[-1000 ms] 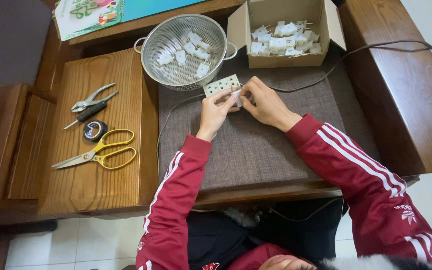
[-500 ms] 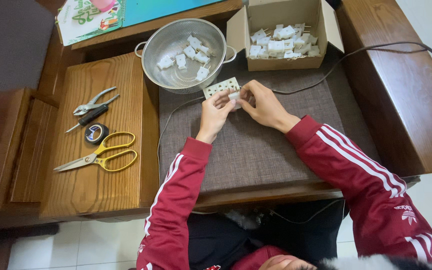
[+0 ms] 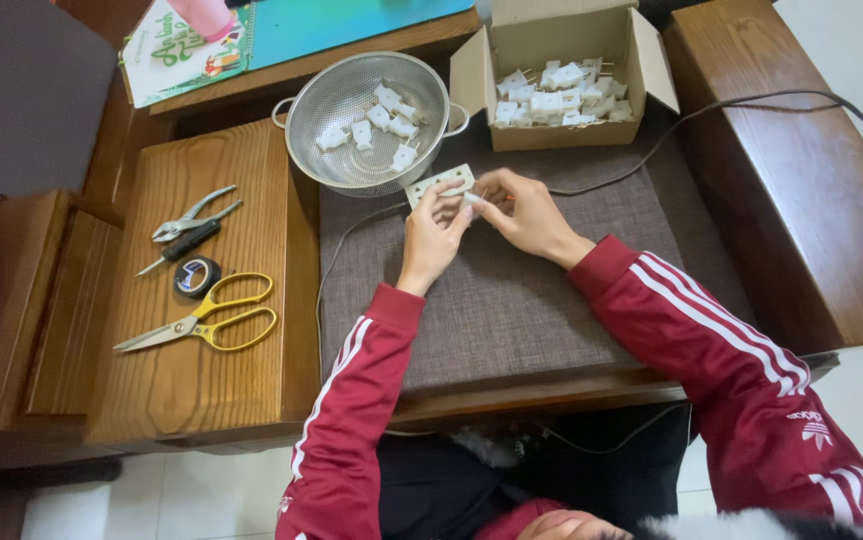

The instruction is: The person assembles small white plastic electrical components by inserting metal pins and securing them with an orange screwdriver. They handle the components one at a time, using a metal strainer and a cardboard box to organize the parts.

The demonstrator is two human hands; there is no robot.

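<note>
a: where are the hands right now?

b: both are up at the far edge of the grey mat (image 3: 512, 300) on the bench (image 3: 202, 330). the left hand (image 3: 432, 235) is pinched shut on a pale socket strip (image 3: 439, 183), holding it by its near edge. the right hand (image 3: 522, 212) is curled in beside it, fingertips closed on something small and white at the strip's right end. i can't tell exactly what the piece is, it's mostly hidden.

a: and the strip sits where?

b: held just above the mat, right in front of the metal colander (image 3: 367, 120), which holds a few small white plugs (image 3: 380, 122). the cardboard box (image 3: 562, 75) to the right holds a heap of the same.

a: how would you do this bit well?

b: my judgement: keep the left grip firm so the strip can't twist, line the little piece up square before pressing, and push straight. the black cable (image 3: 752, 100) trails behind the right wrist, so keep the sleeve from tugging it.

a: tools?

b: pliers (image 3: 192, 213), a screwdriver (image 3: 187, 245), a tape roll (image 3: 198, 277) and yellow scissors (image 3: 207, 315) lie well apart on the left.
</note>
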